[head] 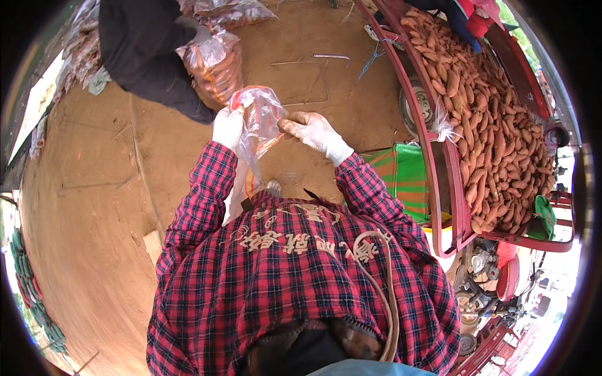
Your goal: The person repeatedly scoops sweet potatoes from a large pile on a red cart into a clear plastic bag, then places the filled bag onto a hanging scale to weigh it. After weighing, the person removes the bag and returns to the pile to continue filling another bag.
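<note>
A clear plastic bag (265, 110) with orange and red stripes hangs between my hands, its lower part trailing down toward my body. My left hand (229, 128), in a white glove, grips the bag's edge at its left side. On the other side my right hand (312, 131), gloved in white with dirt-stained fingertips, pinches the bag's right edge. The bag looks limp, and its bottom is partly hidden by my left arm and clothing. Just beyond it stands a filled clear bag (221, 70) that seems to hold sweet potatoes.
To the right is a red cart (456, 178) heaped with sweet potatoes (498, 155). A green and orange striped sack (400, 174) lies beside it. A person in dark clothes (150, 56) bends at the upper left. Another person (475, 19) is behind the cart. Thin rods (301, 102) lie on the dirt floor.
</note>
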Demonstrator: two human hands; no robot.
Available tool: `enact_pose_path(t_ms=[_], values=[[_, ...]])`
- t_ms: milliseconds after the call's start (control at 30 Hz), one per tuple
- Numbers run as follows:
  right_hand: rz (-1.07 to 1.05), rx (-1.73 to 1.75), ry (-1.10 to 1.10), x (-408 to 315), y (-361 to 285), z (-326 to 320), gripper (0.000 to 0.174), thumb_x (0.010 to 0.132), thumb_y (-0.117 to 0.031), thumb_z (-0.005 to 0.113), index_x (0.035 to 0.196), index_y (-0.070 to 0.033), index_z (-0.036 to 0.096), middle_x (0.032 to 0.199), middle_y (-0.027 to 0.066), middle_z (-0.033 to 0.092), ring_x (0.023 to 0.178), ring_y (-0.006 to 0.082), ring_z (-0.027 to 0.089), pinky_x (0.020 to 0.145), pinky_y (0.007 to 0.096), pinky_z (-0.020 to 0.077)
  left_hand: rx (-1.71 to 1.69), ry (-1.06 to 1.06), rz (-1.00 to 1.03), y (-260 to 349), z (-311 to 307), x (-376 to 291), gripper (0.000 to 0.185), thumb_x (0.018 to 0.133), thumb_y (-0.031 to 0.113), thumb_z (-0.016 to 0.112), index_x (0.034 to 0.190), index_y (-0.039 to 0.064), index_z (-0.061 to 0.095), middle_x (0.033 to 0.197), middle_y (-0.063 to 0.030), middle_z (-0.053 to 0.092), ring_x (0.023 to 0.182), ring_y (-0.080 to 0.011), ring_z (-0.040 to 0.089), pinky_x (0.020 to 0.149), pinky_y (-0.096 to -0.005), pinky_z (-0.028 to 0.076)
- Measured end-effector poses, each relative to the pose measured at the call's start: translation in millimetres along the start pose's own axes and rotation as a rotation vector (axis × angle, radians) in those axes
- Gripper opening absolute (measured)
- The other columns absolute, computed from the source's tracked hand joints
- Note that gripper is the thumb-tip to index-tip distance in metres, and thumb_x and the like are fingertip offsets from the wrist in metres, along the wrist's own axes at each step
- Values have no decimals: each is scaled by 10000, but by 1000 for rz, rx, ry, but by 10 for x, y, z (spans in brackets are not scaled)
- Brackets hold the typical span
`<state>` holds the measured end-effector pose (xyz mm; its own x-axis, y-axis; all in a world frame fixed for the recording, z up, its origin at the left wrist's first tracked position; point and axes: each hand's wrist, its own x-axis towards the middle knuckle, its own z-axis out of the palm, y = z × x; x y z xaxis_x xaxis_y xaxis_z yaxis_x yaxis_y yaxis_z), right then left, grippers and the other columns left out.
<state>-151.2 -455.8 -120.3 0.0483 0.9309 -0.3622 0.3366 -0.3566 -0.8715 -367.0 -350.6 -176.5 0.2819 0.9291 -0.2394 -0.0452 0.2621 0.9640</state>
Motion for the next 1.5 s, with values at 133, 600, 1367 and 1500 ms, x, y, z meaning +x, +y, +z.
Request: enact_pose_path(t_ms=[133, 600, 1367, 1500], values=[[243, 762, -278, 353, 214, -51, 997, 908, -732, 522, 1456, 91, 393, 1395, 285, 538, 1254, 374, 566, 1091, 443, 441, 77, 52, 262, 97, 25, 5, 308, 960, 124, 578, 1213, -24, 672, 917, -63, 712, 797, -130, 629, 737, -306, 515], [-82, 1121, -173, 3066, -78, -398, 307, 959, -192, 657, 1237, -61, 644, 1114, 60, 707, 960, 185, 686, 839, 362, 558, 1076, 136, 752, 823, 49, 597, 674, 675, 29, 556, 1345, 52, 635, 975, -199, 707, 871, -352, 682, 813, -434, 534], [-241, 482, 114, 3423, 73, -1850, 206, 905, -56, 695, 1095, 24, 696, 1031, 1, 700, 789, 42, 577, 707, 229, 497, 22, -161, -350, 175, 1080, 3844, 680, 930, 432, 704, 1393, -3, 461, 1327, -156, 620, 1143, -289, 633, 920, -426, 556], [-185, 478, -121, 3589, 290, -1694, 235, 900, -56, 688, 1118, 33, 679, 1214, 81, 697, 880, 80, 620, 783, 256, 517, -383, -105, -589, -335, 1113, 4217, 412, 1012, 243, 581, 1321, -22, 518, 1228, -170, 649, 1052, -277, 669, 884, -466, 573]])
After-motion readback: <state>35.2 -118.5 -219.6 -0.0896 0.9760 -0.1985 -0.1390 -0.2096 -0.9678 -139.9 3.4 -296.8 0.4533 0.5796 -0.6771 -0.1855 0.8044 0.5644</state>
